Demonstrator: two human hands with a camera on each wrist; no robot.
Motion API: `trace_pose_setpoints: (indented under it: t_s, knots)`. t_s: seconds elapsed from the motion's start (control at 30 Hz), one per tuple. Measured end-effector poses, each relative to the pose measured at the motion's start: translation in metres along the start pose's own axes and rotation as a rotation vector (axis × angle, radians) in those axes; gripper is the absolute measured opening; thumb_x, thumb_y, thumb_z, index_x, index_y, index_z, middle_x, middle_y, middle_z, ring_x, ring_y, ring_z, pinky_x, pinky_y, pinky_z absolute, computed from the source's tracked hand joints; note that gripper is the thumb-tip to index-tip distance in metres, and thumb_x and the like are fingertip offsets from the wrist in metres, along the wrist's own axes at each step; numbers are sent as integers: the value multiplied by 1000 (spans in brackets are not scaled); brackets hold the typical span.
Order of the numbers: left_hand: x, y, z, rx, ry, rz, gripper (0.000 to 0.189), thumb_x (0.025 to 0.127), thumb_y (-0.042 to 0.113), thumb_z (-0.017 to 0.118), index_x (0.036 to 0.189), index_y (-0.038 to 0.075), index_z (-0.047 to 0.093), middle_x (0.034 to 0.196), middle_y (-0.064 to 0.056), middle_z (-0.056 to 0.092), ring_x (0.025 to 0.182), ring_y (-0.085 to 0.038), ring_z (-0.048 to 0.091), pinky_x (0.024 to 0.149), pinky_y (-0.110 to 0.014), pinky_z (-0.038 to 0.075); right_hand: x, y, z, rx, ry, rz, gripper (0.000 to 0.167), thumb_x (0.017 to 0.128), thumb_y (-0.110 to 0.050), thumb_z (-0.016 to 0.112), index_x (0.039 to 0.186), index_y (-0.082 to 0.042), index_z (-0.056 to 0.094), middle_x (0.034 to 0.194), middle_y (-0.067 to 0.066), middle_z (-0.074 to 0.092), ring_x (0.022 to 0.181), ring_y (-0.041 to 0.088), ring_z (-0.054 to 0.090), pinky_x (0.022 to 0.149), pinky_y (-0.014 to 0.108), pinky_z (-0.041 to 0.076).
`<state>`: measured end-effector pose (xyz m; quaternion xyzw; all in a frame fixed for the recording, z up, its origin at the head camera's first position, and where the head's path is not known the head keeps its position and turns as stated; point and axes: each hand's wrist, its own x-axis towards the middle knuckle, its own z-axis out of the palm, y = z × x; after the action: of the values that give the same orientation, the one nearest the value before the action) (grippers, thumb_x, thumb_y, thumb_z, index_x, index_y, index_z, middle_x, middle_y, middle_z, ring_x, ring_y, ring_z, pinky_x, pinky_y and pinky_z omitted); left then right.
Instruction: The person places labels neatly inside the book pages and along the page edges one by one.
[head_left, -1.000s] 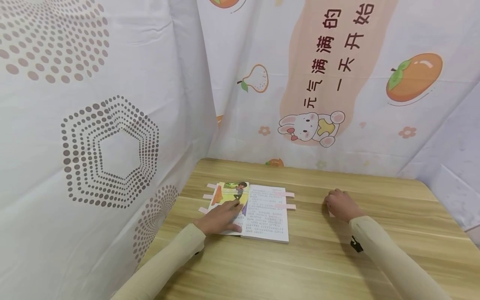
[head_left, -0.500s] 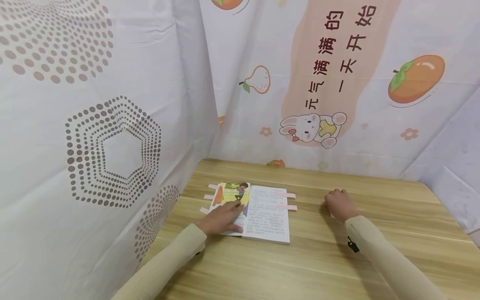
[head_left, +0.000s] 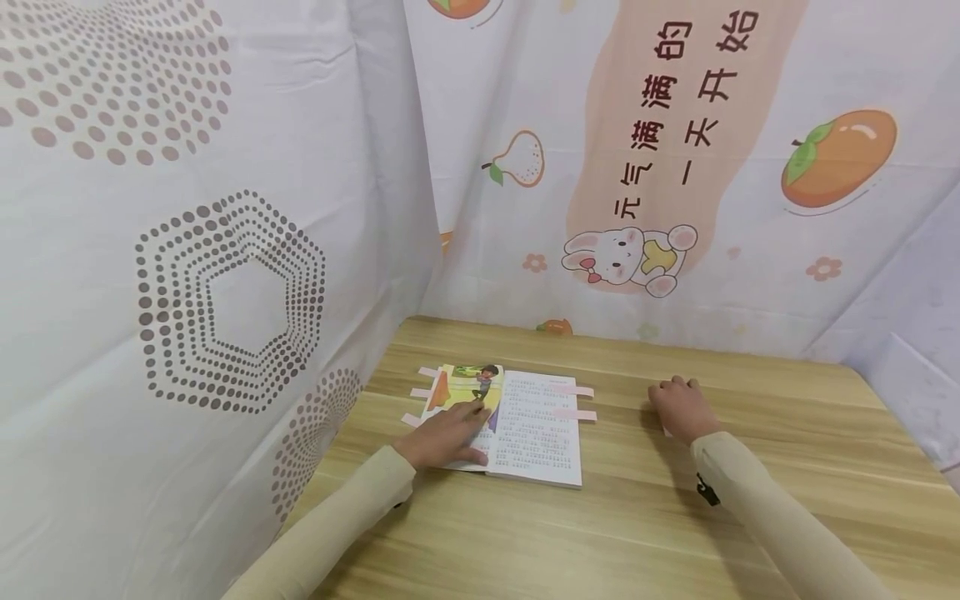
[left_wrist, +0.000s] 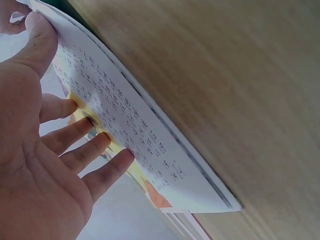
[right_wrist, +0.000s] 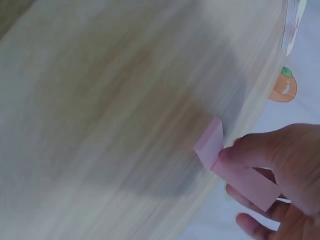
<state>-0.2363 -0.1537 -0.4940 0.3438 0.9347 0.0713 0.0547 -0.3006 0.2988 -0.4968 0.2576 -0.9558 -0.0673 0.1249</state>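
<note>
Book (head_left: 542, 437) is touched by the spread left hand (head_left: 445, 435), pink notes (right_wrist: 250, 187) pinched by the right hand (head_left: 684, 410), so peeling's probably the step, clean pull likely needed next.

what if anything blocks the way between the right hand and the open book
Nothing visible: only wooden tabletop lies between the right hand, pinching pink sticky notes, and the open book, whose right edge has two pink tabs jutting toward that hand.
</note>
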Motion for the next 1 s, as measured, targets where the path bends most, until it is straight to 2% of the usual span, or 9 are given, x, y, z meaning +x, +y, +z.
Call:
trace_pose_setpoints:
  t_s: [0.1, 0.23, 0.37, 0.57, 0.7, 0.83, 1.0]
  knots:
    - [0, 0, 1, -7, -5, 2, 88, 94, 54, 63, 158, 0, 36, 162, -23, 32, 147, -39, 35, 113, -52, 40, 0, -1, 0, -1, -15, 34, 25, 75, 9, 82, 91, -1, 66, 86, 17, 67, 79, 37, 56, 79, 61, 50]
    - [1, 0, 2, -8, -2, -1, 88, 94, 54, 63, 158, 0, 36, 162, -23, 32, 147, -39, 35, 113, -52, 40, 0, -4, -1, 3, -36, 83, 20, 75, 11, 80, 78, -3, 66, 77, 15, 65, 75, 36, 54, 77, 61, 48]
    - [2, -1, 2, -7, 3, -3, 88, 94, 53, 64, 157, -1, 37, 162, -23, 33, 147, -39, 36, 113, -51, 40, 1, -6, -1, -19, -44, 79, 24, 71, 12, 83, 70, -3, 64, 72, 14, 65, 76, 36, 56, 79, 61, 49]
    - [2, -1, 2, 8, 8, 1, 88, 93, 54, 64, 157, -1, 38, 161, -23, 34, 146, -39, 37, 113, -51, 41, 2, -6, -2, -45, -50, 42, 27, 67, 13, 85, 69, -3, 63, 71, 13, 66, 76, 35, 57, 82, 59, 50]
    - [2, 0, 1, 16, 11, 1, 88, 93, 53, 64, 157, -1, 38, 161, -24, 34, 146, -39, 37, 113, -51, 41, 2, -2, -2, -26, -20, 21, 26, 71, 17, 80, 68, -3, 62, 68, 12, 65, 73, 34, 55, 79, 59, 49]
    - [0, 1, -1, 24, 9, 0, 88, 94, 54, 63, 157, -1, 38, 161, -23, 34, 146, -39, 37, 112, -50, 41, 2, 4, 2, -19, 0, 7, 22, 78, 15, 79, 75, -1, 63, 70, 13, 65, 72, 34, 55, 78, 60, 49]
    - [-1, 3, -3, 11, 2, -5, 88, 94, 55, 62, 157, -1, 37, 162, -23, 33, 147, -39, 36, 113, -51, 40, 2, 7, 1, -6, -32, 30, 16, 83, 13, 76, 81, 2, 65, 75, 15, 67, 76, 36, 59, 79, 61, 51]
